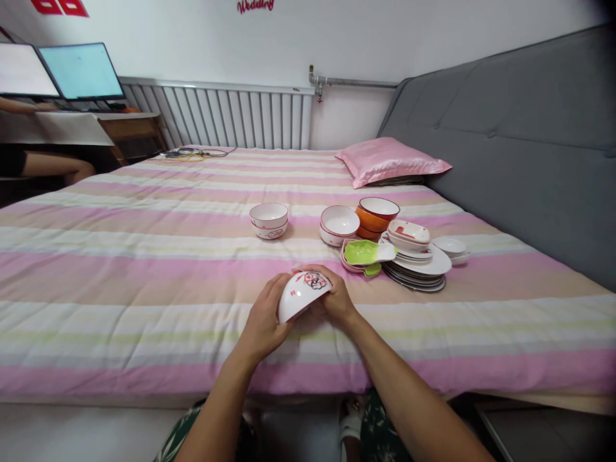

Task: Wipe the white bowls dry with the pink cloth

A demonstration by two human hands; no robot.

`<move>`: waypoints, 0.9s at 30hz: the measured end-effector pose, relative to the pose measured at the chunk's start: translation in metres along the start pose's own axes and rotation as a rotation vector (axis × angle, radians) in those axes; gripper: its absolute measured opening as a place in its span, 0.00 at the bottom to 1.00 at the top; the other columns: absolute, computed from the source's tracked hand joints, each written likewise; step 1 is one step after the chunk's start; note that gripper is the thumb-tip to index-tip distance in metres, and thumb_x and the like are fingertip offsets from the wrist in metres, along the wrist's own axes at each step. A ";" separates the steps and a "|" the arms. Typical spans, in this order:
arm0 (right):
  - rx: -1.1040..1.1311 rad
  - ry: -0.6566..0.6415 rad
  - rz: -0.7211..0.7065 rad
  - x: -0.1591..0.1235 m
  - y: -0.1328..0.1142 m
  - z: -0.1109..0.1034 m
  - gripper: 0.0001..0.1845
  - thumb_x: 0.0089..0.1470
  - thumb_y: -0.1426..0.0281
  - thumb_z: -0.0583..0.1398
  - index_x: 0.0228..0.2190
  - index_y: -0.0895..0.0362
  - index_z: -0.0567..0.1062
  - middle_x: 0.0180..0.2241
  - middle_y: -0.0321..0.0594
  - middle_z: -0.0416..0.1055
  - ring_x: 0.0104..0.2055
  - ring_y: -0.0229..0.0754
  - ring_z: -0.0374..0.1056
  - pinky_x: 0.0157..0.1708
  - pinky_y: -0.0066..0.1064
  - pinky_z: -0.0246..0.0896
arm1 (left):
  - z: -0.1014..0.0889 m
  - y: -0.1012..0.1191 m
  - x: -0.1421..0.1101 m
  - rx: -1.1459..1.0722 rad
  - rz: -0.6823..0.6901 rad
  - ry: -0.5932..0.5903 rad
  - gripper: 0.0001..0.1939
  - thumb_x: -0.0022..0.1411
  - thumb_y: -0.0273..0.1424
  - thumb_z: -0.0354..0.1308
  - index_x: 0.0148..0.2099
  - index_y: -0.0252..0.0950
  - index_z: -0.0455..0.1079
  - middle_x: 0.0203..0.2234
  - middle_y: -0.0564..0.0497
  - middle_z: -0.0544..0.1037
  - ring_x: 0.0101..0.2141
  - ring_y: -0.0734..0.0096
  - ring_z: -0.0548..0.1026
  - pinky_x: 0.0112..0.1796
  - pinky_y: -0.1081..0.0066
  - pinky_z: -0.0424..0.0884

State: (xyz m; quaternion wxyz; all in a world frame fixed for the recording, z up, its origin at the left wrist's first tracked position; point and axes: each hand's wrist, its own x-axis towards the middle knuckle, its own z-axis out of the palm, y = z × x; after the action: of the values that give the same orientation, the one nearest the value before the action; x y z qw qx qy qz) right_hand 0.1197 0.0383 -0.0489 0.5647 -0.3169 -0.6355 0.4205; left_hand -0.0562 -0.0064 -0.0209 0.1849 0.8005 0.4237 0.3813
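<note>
A white bowl [299, 296] with a red and black print is tilted on its side above the striped bedspread [144, 282]. My left hand [266, 314] grips its left side, thumb at the lower rim. On its right side my right hand [337, 296] holds it too, with some fingers hidden behind the bowl. Beyond my hands stand two nested printed bowls [269, 221]. Right of those sits another white bowl stack [339, 224] with red rims. Close by are green and pink leaf-shaped dishes [363, 253].
Orange bowls [373, 218], a plate stack [436, 263] topped by a small rectangular dish [409, 232], and small white dishes [450, 247] stand at the right. A pink pillow [385, 160] lies near the grey headboard [520, 128]. Cables [192, 153] lie far left; a person sits at the desk.
</note>
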 end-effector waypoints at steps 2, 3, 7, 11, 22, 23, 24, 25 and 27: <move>-0.010 -0.003 0.012 0.000 0.007 -0.001 0.24 0.42 0.77 0.58 0.44 0.54 0.74 0.43 0.40 0.76 0.45 0.45 0.72 0.48 0.38 0.66 | -0.001 0.000 0.000 0.001 -0.014 0.004 0.34 0.51 0.23 0.53 0.61 0.36 0.54 0.57 0.39 0.63 0.57 0.54 0.62 0.56 0.51 0.59; -0.019 -0.003 0.018 0.001 0.011 -0.002 0.24 0.42 0.76 0.58 0.44 0.55 0.74 0.43 0.40 0.76 0.45 0.45 0.73 0.47 0.38 0.67 | -0.001 0.001 0.000 0.001 -0.019 0.004 0.34 0.50 0.22 0.53 0.61 0.36 0.54 0.56 0.39 0.63 0.57 0.53 0.62 0.56 0.51 0.60; -0.057 0.002 0.022 0.000 0.023 -0.005 0.23 0.41 0.75 0.59 0.43 0.56 0.74 0.43 0.41 0.76 0.44 0.46 0.73 0.45 0.37 0.68 | -0.003 0.003 0.000 0.001 -0.013 0.001 0.35 0.47 0.20 0.52 0.60 0.36 0.54 0.56 0.40 0.64 0.57 0.54 0.62 0.56 0.52 0.60; -0.106 0.014 0.009 0.000 0.027 -0.006 0.23 0.40 0.76 0.59 0.42 0.56 0.75 0.42 0.41 0.77 0.43 0.46 0.73 0.45 0.36 0.68 | -0.004 0.004 0.001 0.004 -0.018 0.000 0.35 0.47 0.20 0.52 0.60 0.36 0.55 0.56 0.41 0.64 0.56 0.55 0.62 0.56 0.53 0.60; -0.268 0.127 -0.129 -0.009 -0.007 0.003 0.17 0.50 0.73 0.59 0.43 0.53 0.76 0.44 0.39 0.76 0.46 0.44 0.72 0.49 0.35 0.66 | 0.001 0.006 -0.005 0.038 0.004 0.060 0.40 0.47 0.22 0.56 0.62 0.37 0.49 0.55 0.41 0.64 0.54 0.55 0.65 0.54 0.54 0.64; -0.330 0.158 -0.182 -0.010 -0.011 0.003 0.16 0.52 0.72 0.58 0.44 0.53 0.76 0.45 0.39 0.76 0.47 0.44 0.72 0.50 0.36 0.66 | 0.003 0.006 -0.006 0.038 -0.004 0.064 0.40 0.47 0.23 0.57 0.63 0.37 0.48 0.55 0.40 0.63 0.55 0.54 0.65 0.54 0.54 0.64; -0.403 0.184 -0.236 -0.012 -0.015 0.003 0.16 0.54 0.71 0.56 0.44 0.52 0.76 0.45 0.39 0.76 0.48 0.44 0.71 0.51 0.36 0.65 | 0.005 0.005 -0.006 0.037 -0.008 0.067 0.41 0.47 0.24 0.58 0.63 0.36 0.47 0.55 0.39 0.63 0.55 0.54 0.65 0.54 0.54 0.64; -0.479 0.206 -0.284 -0.013 -0.018 0.003 0.16 0.56 0.71 0.55 0.45 0.51 0.76 0.45 0.39 0.76 0.49 0.44 0.71 0.52 0.37 0.65 | 0.007 0.005 -0.007 0.035 -0.009 0.068 0.42 0.47 0.24 0.58 0.63 0.36 0.47 0.55 0.39 0.63 0.55 0.54 0.64 0.54 0.54 0.64; -0.607 0.232 -0.349 -0.016 -0.023 0.004 0.16 0.57 0.72 0.54 0.45 0.50 0.76 0.46 0.39 0.75 0.51 0.45 0.70 0.52 0.38 0.65 | 0.010 0.005 -0.007 0.025 0.000 0.069 0.43 0.47 0.24 0.59 0.64 0.35 0.45 0.56 0.38 0.62 0.56 0.53 0.63 0.55 0.53 0.63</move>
State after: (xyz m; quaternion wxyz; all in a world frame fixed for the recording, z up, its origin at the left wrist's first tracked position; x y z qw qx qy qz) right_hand 0.1201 0.0135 -0.0359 0.5765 -0.4024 -0.7075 0.0712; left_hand -0.0484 -0.0142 -0.0276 0.1600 0.7891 0.4346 0.4035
